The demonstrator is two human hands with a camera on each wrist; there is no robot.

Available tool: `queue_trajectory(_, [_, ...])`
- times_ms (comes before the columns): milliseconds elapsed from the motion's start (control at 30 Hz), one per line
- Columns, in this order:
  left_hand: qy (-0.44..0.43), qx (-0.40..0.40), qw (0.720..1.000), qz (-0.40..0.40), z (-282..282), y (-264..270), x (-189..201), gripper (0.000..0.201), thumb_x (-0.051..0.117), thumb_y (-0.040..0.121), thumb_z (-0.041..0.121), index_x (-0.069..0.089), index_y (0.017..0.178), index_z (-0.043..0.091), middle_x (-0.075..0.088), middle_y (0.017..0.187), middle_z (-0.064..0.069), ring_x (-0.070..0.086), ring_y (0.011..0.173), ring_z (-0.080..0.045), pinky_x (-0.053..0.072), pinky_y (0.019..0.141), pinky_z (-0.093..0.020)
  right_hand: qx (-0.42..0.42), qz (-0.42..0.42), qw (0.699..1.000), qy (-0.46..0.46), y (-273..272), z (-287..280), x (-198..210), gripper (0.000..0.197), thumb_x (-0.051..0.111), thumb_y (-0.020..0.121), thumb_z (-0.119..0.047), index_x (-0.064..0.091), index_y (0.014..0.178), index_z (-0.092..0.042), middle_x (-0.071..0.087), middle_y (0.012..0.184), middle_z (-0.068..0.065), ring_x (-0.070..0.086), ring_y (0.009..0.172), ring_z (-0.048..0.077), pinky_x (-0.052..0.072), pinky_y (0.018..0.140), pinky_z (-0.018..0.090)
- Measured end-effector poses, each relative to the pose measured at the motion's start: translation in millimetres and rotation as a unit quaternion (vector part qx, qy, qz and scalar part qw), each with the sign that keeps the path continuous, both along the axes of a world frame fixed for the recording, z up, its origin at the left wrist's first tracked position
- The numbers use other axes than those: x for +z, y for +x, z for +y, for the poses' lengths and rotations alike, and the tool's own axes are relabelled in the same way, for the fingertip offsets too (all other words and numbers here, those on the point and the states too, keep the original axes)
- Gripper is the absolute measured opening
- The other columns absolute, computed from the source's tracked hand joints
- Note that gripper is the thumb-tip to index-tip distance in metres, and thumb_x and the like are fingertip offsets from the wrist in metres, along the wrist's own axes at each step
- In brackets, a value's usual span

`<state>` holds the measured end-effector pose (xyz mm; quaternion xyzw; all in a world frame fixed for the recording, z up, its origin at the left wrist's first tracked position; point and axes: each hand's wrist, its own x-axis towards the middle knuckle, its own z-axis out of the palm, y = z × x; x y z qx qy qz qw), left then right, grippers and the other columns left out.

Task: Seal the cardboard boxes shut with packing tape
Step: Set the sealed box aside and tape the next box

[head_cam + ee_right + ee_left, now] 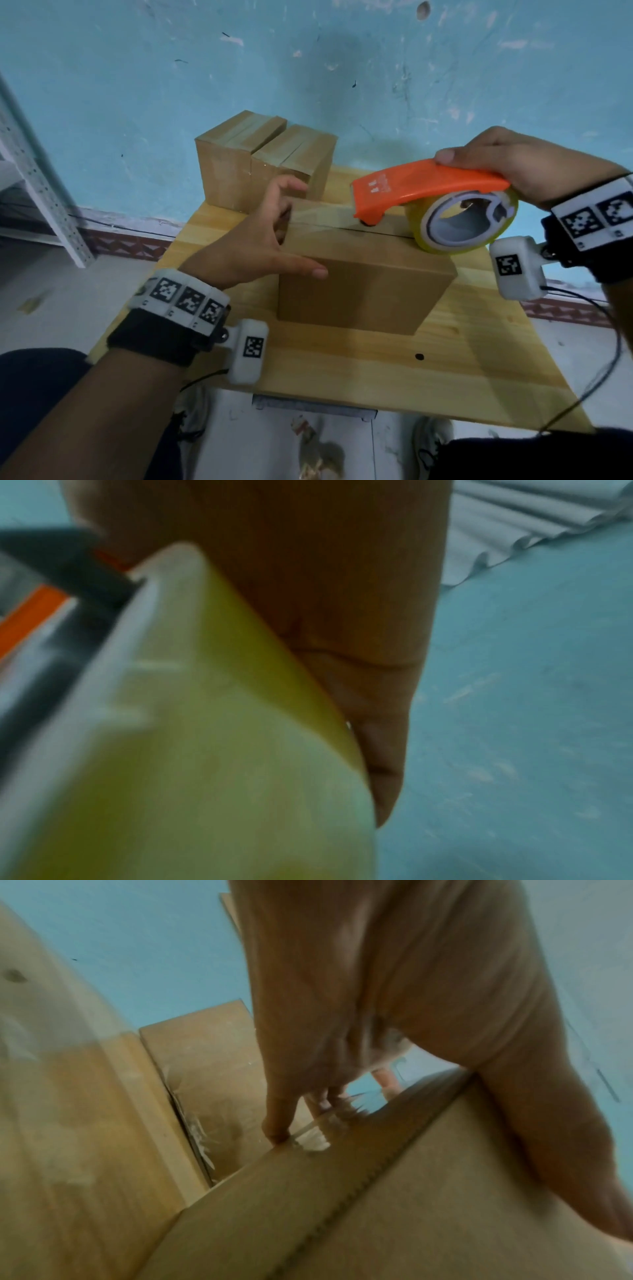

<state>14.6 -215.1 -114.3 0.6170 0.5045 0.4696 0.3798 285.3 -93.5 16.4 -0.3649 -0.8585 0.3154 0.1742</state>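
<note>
Under my right grip [507, 164], curled round the orange tape dispenser [428, 185], sits the cardboard box [363, 287], my left grip [253, 236] wide, fingers pressing its tape end.

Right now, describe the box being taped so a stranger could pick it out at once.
On the wooden table against the blue wall, three cardboard boxes stand. Two sealed boxes sit side by side at the back. The box being taped is nearest the person, alone in front, with the left hand on it and the orange dispenser on its top seam.
</note>
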Motion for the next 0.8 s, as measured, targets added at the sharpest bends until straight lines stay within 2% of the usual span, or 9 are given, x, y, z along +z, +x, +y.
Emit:
queue_trajectory(67, [-0.004, -0.005, 1.0, -0.017, -1.6, -5.0, 0.0, 0.1, 0.088, 0.056, 0.007, 0.029, 0.132, 0.033, 0.06, 0.125, 0.0, 0.06, 0.115, -0.007, 0.056, 0.088, -0.028, -0.007, 0.01, 1.0, -0.01, 19.4, 4.8, -6.4, 0.059, 0.066, 0.073, -0.062, 0.046, 0.04, -0.018, 0.033, 0.041, -0.002, 0.027, 0.037, 0.015, 0.027, 0.041, 0.019])
queue_trajectory(133, [0.0, -0.021, 1.0, -0.012, -3.2, -6.4, 0.1, 0.094, 0.087, 0.06, 0.005, 0.035, 0.133, 0.033, 0.058, 0.127, 0.003, 0.059, 0.116, -0.008, 0.056, 0.087, -0.028, -0.021, 0.033, 0.999, -0.023, 36.2, 7.1, -16.4, 0.064, 0.071, 0.061, -0.074, 0.047, 0.041, -0.018, 0.035, 0.041, -0.002, 0.029, 0.036, 0.015, 0.028, 0.04, 0.018])
queue_trajectory(267, [0.029, -0.03, 0.997, 0.072, -2.4, -6.0, -0.7, 0.071, 0.086, 0.065, 0.02, 0.06, 0.129, 0.034, 0.048, 0.136, 0.009, 0.051, 0.122, -0.007, 0.052, 0.09, -0.021, -0.025, 0.089, 0.995, -0.023, 51.0, 6.7, -33.0, 0.072, 0.071, 0.059, -0.078, 0.047, 0.041, -0.013, 0.037, 0.042, 0.001, 0.033, 0.042, 0.018, 0.031, 0.046, 0.02])
queue_trajectory(367, [0.02, -0.04, 0.996, 0.076, -2.0, -7.7, -0.8, 0.069, 0.086, 0.067, 0.025, 0.062, 0.131, 0.034, 0.045, 0.136, 0.008, 0.047, 0.124, -0.004, 0.048, 0.096, -0.018, -0.019, 0.099, 0.995, -0.027, 53.9, 8.3, -33.8, 0.086, 0.074, 0.058, -0.077, 0.044, 0.05, 0.004, 0.036, 0.046, 0.008, 0.033, 0.042, 0.019, 0.031, 0.045, 0.02])
queue_trajectory(467, [0.012, -0.039, 0.997, 0.063, -3.2, -8.0, -1.4, 0.063, 0.086, 0.066, 0.03, 0.067, 0.126, 0.036, 0.044, 0.133, 0.005, 0.049, 0.122, -0.005, 0.048, 0.095, -0.018, -0.013, 0.077, 0.997, -0.021, 62.2, 10.8, -36.4, 0.094, 0.073, 0.057, -0.077, 0.046, 0.057, 0.012, 0.036, 0.05, 0.011, 0.033, 0.044, 0.018, 0.028, 0.043, 0.019])
queue_trajectory(500, [0.015, -0.034, 0.998, 0.059, -3.3, -7.7, -1.4, 0.06, 0.087, 0.066, 0.028, 0.069, 0.123, 0.034, 0.045, 0.133, 0.001, 0.049, 0.122, -0.007, 0.048, 0.095, -0.017, -0.014, 0.066, 0.997, -0.024, 67.9, 10.8, -38.8, 0.092, 0.073, 0.056, -0.078, 0.048, 0.057, 0.011, 0.037, 0.05, 0.011, 0.033, 0.044, 0.018, 0.028, 0.042, 0.019])
queue_trajectory(600, [0.023, -0.025, 0.997, 0.064, -3.4, -5.5, -0.9, 0.057, 0.086, 0.063, 0.02, 0.073, 0.118, 0.028, 0.047, 0.131, -0.004, 0.05, 0.123, -0.009, 0.047, 0.095, -0.016, -0.026, 0.072, 0.995, -0.062, 84.0, 9.0, -50.7, 0.061, 0.073, 0.071, -0.062, 0.054, 0.044, -0.011, 0.039, 0.043, 0.0, 0.034, 0.038, 0.013, 0.029, 0.041, 0.016])
queue_trajectory(700, [0.026, -0.016, 0.997, 0.07, -3.0, -1.6, 1.0, 0.056, 0.085, 0.06, 0.02, 0.074, 0.114, 0.031, 0.05, 0.126, 0.001, 0.053, 0.115, -0.001, 0.048, 0.092, -0.015, -0.038, 0.104, 0.99, -0.085, 87.9, 7.1, -62.0, 0.048, 0.066, 0.072, -0.052, 0.059, 0.043, -0.014, 0.046, 0.042, -0.004, 0.04, 0.037, 0.01, 0.033, 0.043, 0.015])
queue_trajectory(800, [0.028, -0.001, 0.996, 0.081, -2.8, 0.4, 1.4, 0.053, 0.084, 0.058, 0.021, 0.075, 0.109, 0.032, 0.05, 0.122, 0.003, 0.054, 0.107, 0.004, 0.048, 0.088, -0.013, -0.042, 0.124, 0.987, -0.098, 88.1, 12.6, -68.6, 0.047, 0.077, 0.073, -0.048, 0.061, 0.043, -0.015, 0.048, 0.042, -0.005, 0.043, 0.037, 0.009, 0.035, 0.043, 0.014])
